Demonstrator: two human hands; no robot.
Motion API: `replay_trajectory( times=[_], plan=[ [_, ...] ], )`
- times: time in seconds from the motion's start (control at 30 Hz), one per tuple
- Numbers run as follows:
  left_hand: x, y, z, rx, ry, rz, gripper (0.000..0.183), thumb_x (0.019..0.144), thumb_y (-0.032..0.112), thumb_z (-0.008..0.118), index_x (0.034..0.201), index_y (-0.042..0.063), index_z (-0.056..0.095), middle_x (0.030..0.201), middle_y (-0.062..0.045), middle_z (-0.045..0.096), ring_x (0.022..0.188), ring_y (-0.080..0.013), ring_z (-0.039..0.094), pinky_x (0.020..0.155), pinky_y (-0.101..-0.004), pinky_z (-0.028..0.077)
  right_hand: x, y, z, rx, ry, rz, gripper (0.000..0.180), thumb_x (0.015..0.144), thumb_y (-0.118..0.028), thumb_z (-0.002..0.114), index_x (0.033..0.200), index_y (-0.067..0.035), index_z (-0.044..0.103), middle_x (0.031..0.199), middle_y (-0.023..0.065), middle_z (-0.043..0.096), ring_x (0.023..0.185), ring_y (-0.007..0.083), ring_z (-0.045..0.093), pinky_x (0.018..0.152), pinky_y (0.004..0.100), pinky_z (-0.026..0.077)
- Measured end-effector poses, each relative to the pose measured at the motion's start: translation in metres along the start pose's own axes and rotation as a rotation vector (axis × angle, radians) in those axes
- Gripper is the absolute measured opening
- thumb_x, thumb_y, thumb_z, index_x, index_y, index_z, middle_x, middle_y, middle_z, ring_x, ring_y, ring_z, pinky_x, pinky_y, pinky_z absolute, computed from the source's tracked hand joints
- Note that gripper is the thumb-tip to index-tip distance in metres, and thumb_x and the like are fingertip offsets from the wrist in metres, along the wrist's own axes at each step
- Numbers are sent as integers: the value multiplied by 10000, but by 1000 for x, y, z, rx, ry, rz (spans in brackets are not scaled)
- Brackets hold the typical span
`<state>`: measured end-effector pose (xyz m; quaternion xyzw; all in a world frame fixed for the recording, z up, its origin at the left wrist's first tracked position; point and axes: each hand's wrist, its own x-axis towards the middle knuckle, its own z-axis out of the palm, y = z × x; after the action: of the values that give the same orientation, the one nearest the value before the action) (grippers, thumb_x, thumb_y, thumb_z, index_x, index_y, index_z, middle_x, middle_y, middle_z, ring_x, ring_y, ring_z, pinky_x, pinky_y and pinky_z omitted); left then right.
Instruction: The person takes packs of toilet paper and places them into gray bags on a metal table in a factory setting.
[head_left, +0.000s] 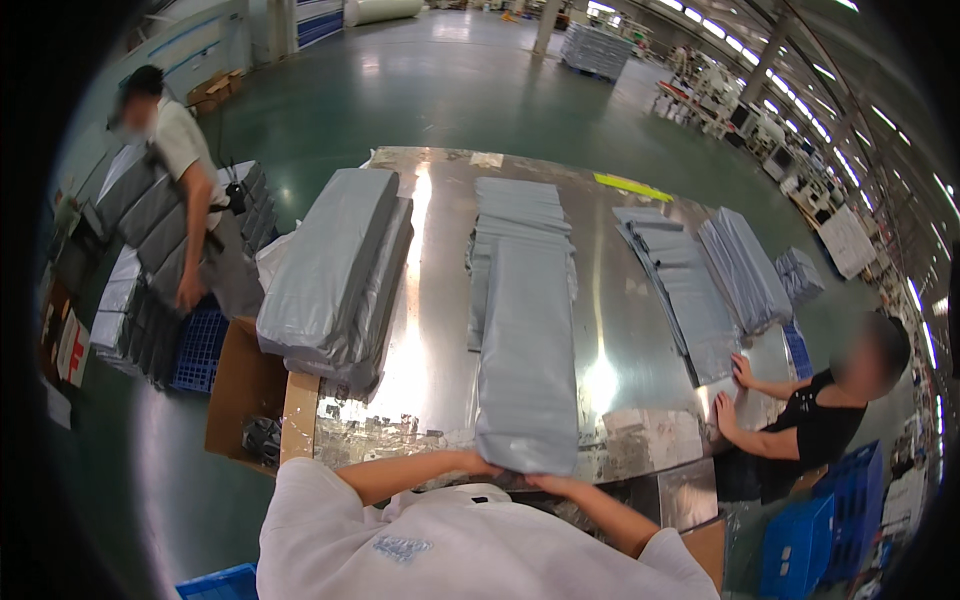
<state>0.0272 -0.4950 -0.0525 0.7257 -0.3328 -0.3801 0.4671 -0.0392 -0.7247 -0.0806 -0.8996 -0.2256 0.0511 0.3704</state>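
A long grey plastic-film bundle (529, 360) lies lengthwise on the metal-topped table (442, 300), its near end at the table's front edge. My left hand (481, 463) is at the left corner of that end and my right hand (546, 481) at its underside near the right; the fingers of both are largely hidden beneath the film, so their grip cannot be told. Under and beyond this bundle lies a creased stack of similar grey film (521, 206). To the left rest thick grey bundles (330, 262), one partly upon another.
A co-worker at the right rests both hands by flat grey film (694, 315), beside another bundle (744, 270). At the left another person bends by stacked grey packs (139, 315). An open cardboard box (240, 390) adjoins the table's left corner. Blue plastic crates (799, 547) stand lower right.
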Motion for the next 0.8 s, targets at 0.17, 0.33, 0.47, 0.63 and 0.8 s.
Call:
replay_trajectory(
  times=[0.17,0.33,0.47,0.63,0.8],
  plan=[
    [46,17,-51,-204,210,-35,303,753,247,577,980,46,559,865,-36,580,791,-108,513,689,-288,427,49,-77,-90,378,-181,348,280,840,-283,421,703,-76,552,565,-25,454,543,77,422,530,233,362],
    [17,-3,-82,-407,86,-49,174,730,174,568,786,10,555,678,-13,533,620,-89,469,564,-239,394,36,-50,-72,400,-206,420,386,839,-337,435,602,-47,529,561,18,528,546,119,498,550,251,394],
    [-66,-114,-84,377,-31,-437,341,715,316,464,519,47,541,527,-93,535,544,-225,519,562,-350,412,-5,8,-16,330,-349,664,442,828,-392,447,599,-37,573,620,44,593,577,129,544,567,240,415],
    [-97,-104,-65,529,-15,-568,378,758,405,453,672,76,618,738,-106,609,721,-276,569,636,-377,442,-51,31,19,572,-180,897,385,818,-371,486,751,-8,595,699,63,611,613,104,572,539,201,442],
    [-60,-20,-25,452,57,-330,244,739,309,521,795,80,586,790,-94,602,752,-258,567,652,-365,438,-64,28,15,787,-130,785,233,838,-230,476,877,-19,566,833,50,614,675,89,575,540,186,430]
  ],
)
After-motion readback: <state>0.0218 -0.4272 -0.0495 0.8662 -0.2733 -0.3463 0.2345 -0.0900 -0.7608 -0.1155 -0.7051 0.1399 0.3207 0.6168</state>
